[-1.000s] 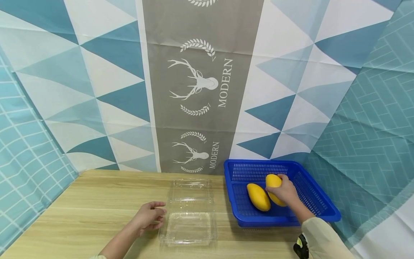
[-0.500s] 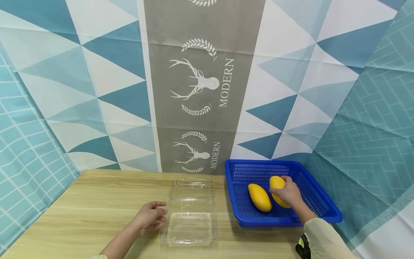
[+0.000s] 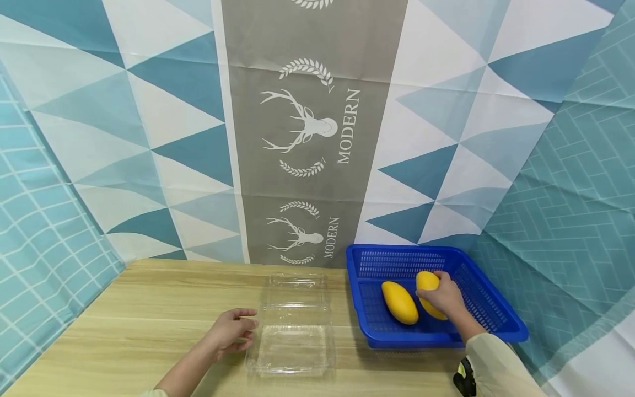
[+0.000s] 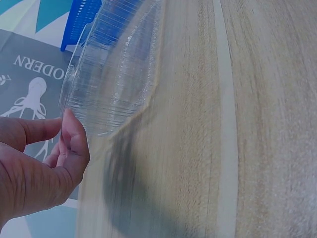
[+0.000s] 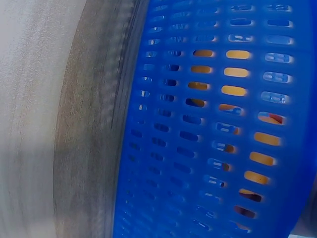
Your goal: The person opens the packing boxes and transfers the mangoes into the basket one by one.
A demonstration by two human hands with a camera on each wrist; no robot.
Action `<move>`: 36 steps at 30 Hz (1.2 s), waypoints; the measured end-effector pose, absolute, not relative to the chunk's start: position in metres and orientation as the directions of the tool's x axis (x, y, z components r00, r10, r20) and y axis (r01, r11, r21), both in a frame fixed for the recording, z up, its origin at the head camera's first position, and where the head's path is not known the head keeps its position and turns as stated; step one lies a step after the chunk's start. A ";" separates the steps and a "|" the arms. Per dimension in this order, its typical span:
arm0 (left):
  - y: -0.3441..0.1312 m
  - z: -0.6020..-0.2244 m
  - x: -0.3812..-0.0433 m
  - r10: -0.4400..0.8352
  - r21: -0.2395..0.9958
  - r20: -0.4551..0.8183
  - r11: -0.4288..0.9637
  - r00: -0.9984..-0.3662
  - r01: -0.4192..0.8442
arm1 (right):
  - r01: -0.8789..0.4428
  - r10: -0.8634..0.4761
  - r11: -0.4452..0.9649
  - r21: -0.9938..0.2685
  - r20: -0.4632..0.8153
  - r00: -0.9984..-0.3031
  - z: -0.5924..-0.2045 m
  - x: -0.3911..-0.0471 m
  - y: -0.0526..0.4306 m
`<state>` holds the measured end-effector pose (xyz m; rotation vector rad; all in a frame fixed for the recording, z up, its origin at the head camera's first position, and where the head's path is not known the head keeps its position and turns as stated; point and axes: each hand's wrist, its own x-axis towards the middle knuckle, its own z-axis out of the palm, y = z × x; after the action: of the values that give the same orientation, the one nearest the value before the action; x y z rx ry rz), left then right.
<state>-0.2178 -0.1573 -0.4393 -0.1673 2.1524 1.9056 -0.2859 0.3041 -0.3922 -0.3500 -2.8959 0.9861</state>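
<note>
In the head view my right hand [image 3: 445, 298] grips a yellow mango [image 3: 428, 282] inside the blue plastic basket [image 3: 368, 337]. A second mango [image 3: 399, 302] lies to its left on the basket floor. The right wrist view shows only patches of yellow through the slotted basket wall [image 5: 173, 148]; the hand is mostly hidden there. My left hand [image 3: 232, 332] rests beside a clear plastic clamshell container [image 3: 292, 347], which lies unfolded on the table. Up close in the left wrist view, the left fingertips [image 4: 69, 121], loosely bent, meet the container's rim [image 4: 69, 89].
A pale wood-grain table [image 3: 149, 320] bears everything. Patterned cloth [image 3: 297, 182] hangs behind it, with tiled-print cloth [image 3: 35, 248] on the left and herringbone-print cloth [image 3: 570, 248] on the right, close to the basket. The container lies just left of the basket.
The right hand and its mango have shifted slightly right and down within the basket, widening the gap from the other mango. The left hand and the container hold their places.
</note>
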 end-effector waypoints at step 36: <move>-0.155 -0.440 -0.220 0.085 0.959 -0.269 0.121 -0.959 -0.258 | 0.222 0.254 0.763 -0.607 -0.033 -0.967 -0.399 -0.300 0.310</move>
<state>-0.2197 -0.1546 -0.4395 -0.1699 2.1426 1.9189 -0.2999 0.3098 -0.3995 -0.3919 -2.9017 0.9891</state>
